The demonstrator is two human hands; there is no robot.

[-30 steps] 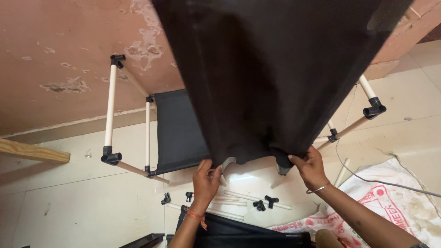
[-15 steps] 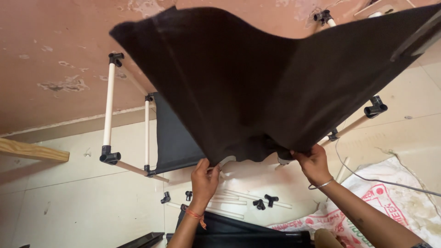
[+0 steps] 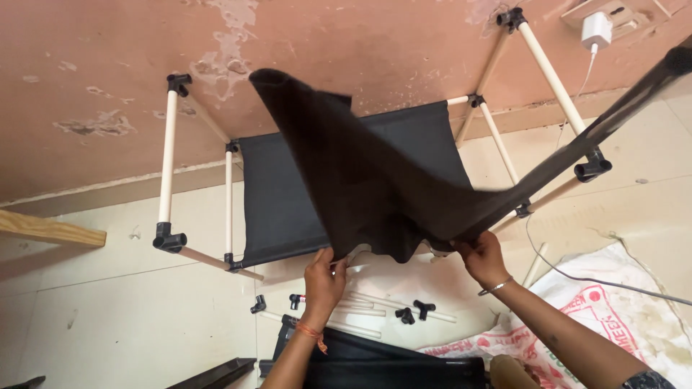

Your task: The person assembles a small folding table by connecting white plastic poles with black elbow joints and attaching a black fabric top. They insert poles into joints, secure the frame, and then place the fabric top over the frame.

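A large black fabric sheet (image 3: pixel 375 180) billows in mid-air above the floor. My left hand (image 3: pixel 324 277) pinches its near edge on the left, and my right hand (image 3: pixel 481 256) grips the same edge further right. Behind the sheet stands a rack frame of white tubes (image 3: pixel 167 162) joined by black plastic connectors (image 3: pixel 169 240), with a black fabric shelf panel (image 3: pixel 277 209) stretched low across it. The sheet hides part of the frame's middle and right side.
Loose white tubes (image 3: pixel 375 306) and black connectors (image 3: pixel 414 313) lie on the tiled floor near my hands. More black fabric (image 3: pixel 375 360) is beneath me, a printed white sack (image 3: pixel 605 310) at right, a wooden plank (image 3: pixel 50 229) at left. A charger (image 3: pixel 595 30) hangs on the peeling wall.
The sheet, which filled the upper view a second ago, has dropped and flapped away from me, uncovering the frame and wall. Both hands kept hold of its near edge.
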